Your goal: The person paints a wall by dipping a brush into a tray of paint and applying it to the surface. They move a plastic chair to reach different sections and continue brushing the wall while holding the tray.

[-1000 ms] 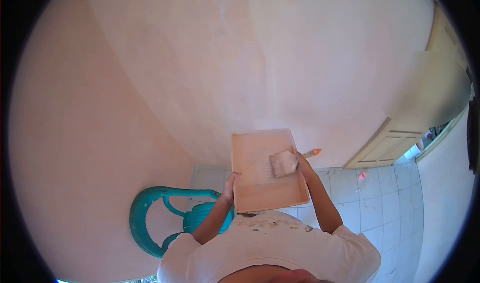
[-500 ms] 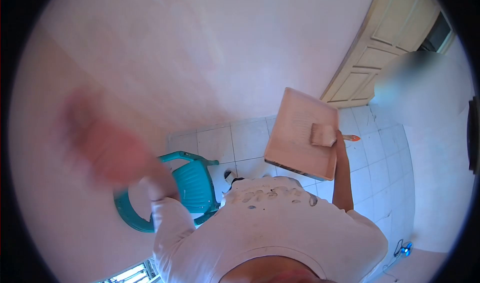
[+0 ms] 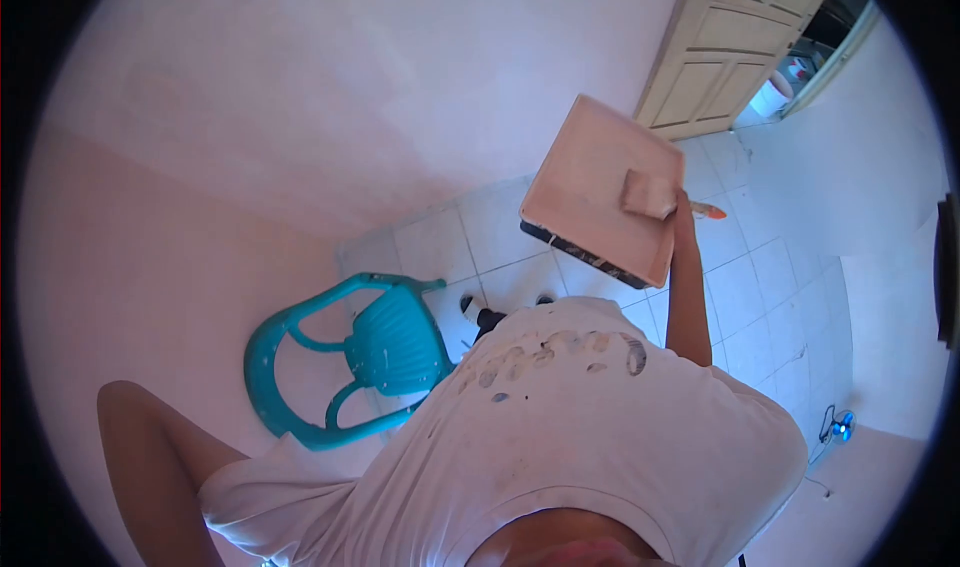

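My right hand [image 3: 682, 207] grips the right edge of a pink-coated paint tray [image 3: 585, 162], held out in front of me and tilted. A wide paintbrush [image 3: 648, 195] lies inside it, its bristles covered in pinkish paint. Its handle, with an orange end [image 3: 712, 211], sticks out past my hand over the tray edge. The tray's outer side is dark with paint drips. My left arm [image 3: 150, 432] is bent at the elbow at the lower left, and its hand is outside the picture.
A teal plastic chair [image 3: 395, 342] stands on my left by the pink wall [image 3: 330, 97]. A panelled door [image 3: 730, 52] is at the upper right, with a white bucket [image 3: 772, 95] beyond it. A small blue fan [image 3: 844, 426] is at the right. White tiles [image 3: 510, 232] cover the floor.
My left hand, blurred before in front of the wall, has left the picture as the arm bent back. The view has shifted; tray and brush appear higher, still in my right hand.
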